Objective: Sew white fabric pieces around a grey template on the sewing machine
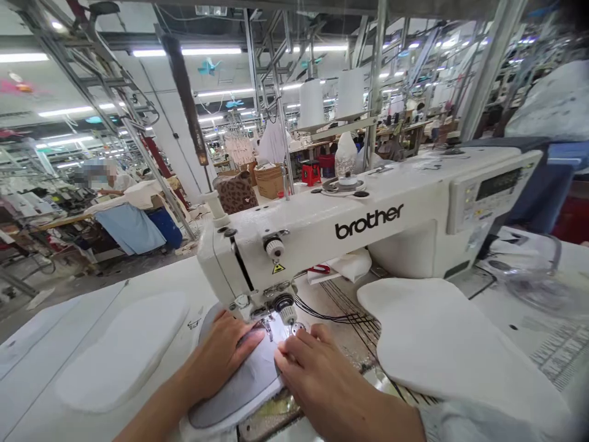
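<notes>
A grey-and-white sole-shaped fabric piece (248, 383) with a fluffy white edge lies under the needle and presser foot (268, 330) of a white sewing machine (317, 227). My left hand (216, 350) rests on the piece, left of the needle, fingers and thumb stretched out over it. On the other side, my right hand (322, 377) has its fingers curled and pinched at the piece's right edge, close to the needle. The machine's lamp lights the spot between both hands. My left fingertips are partly hidden behind the machine head.
Left on the table lies a white sole-shaped pad (124, 350); more white padded pieces (451, 331) lie right under the machine arm. Black threads (350, 319) cross the machine bed. White thread cones (311, 104) stand behind. At the far left, a person (103, 175) sits among other worktables.
</notes>
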### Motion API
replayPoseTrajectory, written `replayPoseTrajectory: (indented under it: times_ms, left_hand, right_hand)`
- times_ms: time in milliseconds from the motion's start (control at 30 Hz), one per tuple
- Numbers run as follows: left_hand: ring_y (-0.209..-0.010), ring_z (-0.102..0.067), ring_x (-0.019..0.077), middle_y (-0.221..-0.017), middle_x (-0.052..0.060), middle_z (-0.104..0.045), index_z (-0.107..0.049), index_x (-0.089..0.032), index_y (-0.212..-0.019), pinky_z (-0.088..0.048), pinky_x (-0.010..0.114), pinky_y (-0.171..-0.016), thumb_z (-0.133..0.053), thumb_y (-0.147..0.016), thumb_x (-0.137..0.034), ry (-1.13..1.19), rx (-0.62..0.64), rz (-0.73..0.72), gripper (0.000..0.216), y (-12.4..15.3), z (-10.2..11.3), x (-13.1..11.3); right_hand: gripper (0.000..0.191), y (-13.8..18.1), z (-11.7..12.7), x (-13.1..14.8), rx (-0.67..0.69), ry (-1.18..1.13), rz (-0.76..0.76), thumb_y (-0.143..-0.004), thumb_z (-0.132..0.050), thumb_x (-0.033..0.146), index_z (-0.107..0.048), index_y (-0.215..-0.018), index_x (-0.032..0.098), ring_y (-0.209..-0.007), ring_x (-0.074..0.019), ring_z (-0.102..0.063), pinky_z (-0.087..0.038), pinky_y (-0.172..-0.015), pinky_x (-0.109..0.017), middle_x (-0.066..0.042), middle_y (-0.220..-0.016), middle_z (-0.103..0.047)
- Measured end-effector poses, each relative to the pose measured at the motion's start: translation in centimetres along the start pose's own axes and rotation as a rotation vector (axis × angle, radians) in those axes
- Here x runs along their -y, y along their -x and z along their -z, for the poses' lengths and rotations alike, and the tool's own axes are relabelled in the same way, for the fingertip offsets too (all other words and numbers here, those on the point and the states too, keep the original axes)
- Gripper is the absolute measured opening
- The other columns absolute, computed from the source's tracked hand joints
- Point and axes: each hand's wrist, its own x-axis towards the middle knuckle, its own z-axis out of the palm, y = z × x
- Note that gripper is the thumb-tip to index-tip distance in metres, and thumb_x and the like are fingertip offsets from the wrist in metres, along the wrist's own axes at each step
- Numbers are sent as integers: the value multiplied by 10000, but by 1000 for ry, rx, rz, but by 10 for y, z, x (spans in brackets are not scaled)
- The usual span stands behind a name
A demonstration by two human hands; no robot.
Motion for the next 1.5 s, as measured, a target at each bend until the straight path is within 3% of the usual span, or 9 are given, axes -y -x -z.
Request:
replayPoseTrajectory:
  times_ms: [67, 133, 233, 467, 800, 900, 1000, 1167, 1500]
  left_hand:
    - [-857, -669, 259, -767, 36, -714, -659, -232, -735, -476, 453, -897, -431, -957, -406, -31, -42, 83, 363, 7, -6, -6]
    - [-1066, -634, 291, -1016, 79, -732, -693, -221, -971, -474, 472, -927, -422, -951, -366, -62, -107, 180, 308, 16, -16, -14]
    - [-1246, -546, 289, -1249, 78, -673, -633, -223, -1189, -439, 481, -1007, -410, -942, -330, -87, -178, 259, 350, 26, -28, -24]
    - [-1062, -638, 233, -1076, 48, -729, -656, -217, -1041, -401, 451, -1036, -405, -950, -315, -30, -103, 106, 284, 17, -16, -20]
    - [-663, -619, 201, -625, 6, -631, -554, -215, -615, -507, 378, -757, -471, -940, -465, 23, -50, -105, 418, 0, -3, 4]
    - [-727, -636, 216, -716, 32, -666, -667, -199, -832, -525, 367, -711, -483, -947, -462, 21, -82, -120, 340, 7, -5, 1]
    - [-957, -656, 195, -1039, 59, -700, -663, -230, -1101, -537, 330, -844, -481, -975, -317, 115, -177, -154, 238, 19, -8, -7]
    - [-1071, -634, 149, -1141, 18, -681, -672, -263, -1082, -508, 272, -956, -520, -959, -183, 291, -195, -243, 211, 26, -9, -10]
    - [-1039, -658, 168, -1097, 31, -716, -689, -242, -1071, -521, 301, -939, -532, -956, -202, 216, -227, -226, 198, 19, -11, -1]
  right_hand:
    - [112, 2, -1, 0, -7, -37, 2, -859, -542, 56, -566, -899, 157, -805, -191, -533, -329, -732, -348, -56, -907, -615]
    - [138, 3, 0, 0, -20, -67, 10, -875, -520, 39, -564, -937, 155, -827, -187, -543, -338, -759, -339, -53, -914, -613]
    - [199, 5, -2, 0, -61, -85, 13, -898, -462, 9, -562, -997, 149, -821, -178, -551, -342, -787, -337, -53, -926, -616]
    - [287, 3, -12, 6, -206, -16, 43, -838, -442, -13, -560, -1062, 123, -790, -197, -567, -335, -722, -345, -73, -905, -660]
    - [282, 0, -19, 11, -271, -14, 25, -849, -485, 8, -558, -1102, 110, -803, -183, -572, -310, -733, -334, -63, -939, -652]
    - [287, 1, -14, 9, -304, -95, -25, -855, -470, 26, -570, -1088, 160, -753, -168, -541, -287, -692, -318, -37, -910, -626]
    - [289, 1, -11, 9, -294, -158, -54, -860, -481, 41, -589, -1080, 195, -747, -165, -526, -267, -680, -310, -20, -882, -604]
    - [267, 0, -9, 9, -259, -196, -88, -836, -554, 55, -609, -1040, 218, -741, -156, -523, -260, -676, -303, 6, -834, -579]
    - [250, -5, -14, 5, -324, -67, -97, -870, -500, 76, -619, -1038, 217, -700, -166, -478, -262, -690, -310, -4, -795, -546]
